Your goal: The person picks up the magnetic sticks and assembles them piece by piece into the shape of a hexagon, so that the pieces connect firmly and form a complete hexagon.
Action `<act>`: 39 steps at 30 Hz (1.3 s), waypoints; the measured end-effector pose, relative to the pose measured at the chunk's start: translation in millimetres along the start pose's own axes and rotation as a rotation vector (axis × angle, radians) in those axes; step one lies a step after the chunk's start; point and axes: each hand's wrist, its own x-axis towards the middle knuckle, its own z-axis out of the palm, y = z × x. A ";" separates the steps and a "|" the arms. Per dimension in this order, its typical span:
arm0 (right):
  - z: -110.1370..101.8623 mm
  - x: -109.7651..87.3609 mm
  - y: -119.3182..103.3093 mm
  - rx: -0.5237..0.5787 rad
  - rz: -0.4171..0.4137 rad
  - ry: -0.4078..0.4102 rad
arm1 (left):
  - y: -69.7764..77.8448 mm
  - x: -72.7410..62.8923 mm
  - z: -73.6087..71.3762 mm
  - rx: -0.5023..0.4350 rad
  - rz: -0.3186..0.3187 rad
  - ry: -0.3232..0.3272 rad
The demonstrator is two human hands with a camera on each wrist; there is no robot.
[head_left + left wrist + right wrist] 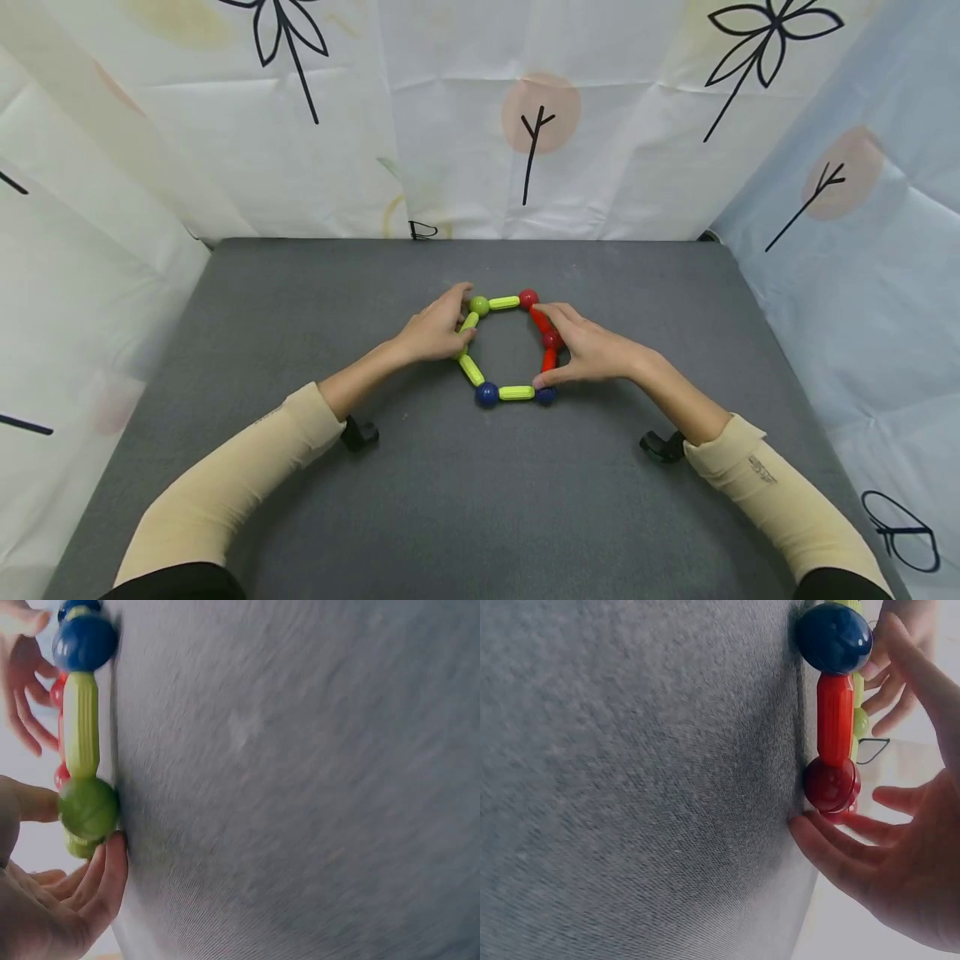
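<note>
A ring of magnetic toy rods and balls lies on the grey tabletop (pixel 480 500). Its left side has lime rods (pixel 471 370) and a green ball (pixel 88 808); red rods (pixel 835 718) and red balls (pixel 528 298) form the right side. Two blue balls (pixel 487 394) sit at the near corners, joined by a lime rod (pixel 516 392). My left hand (pixel 437 327) grips the left side, thumb on the inner side, fingers outside. My right hand (pixel 596 346) spans the right side with spread fingers, thumb by the near-right blue ball, fingertips by the red parts.
White patterned cloth (pixel 457 167) hangs behind the table and along both sides. Dark wrist-camera mounts (pixel 360 435) stick out under both forearms, close to the tabletop.
</note>
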 end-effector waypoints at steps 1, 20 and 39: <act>-1.1 2.3 1.2 0.000 -0.013 0.012 | 4.6 -0.4 -4.7 -0.011 0.003 0.009; -4.7 12.2 5.8 -0.016 -0.055 0.048 | 14.0 17.5 -11.4 0.023 0.003 0.038; -5.0 16.4 5.2 -0.015 0.004 0.027 | 10.2 13.0 -10.5 -0.125 -0.043 0.012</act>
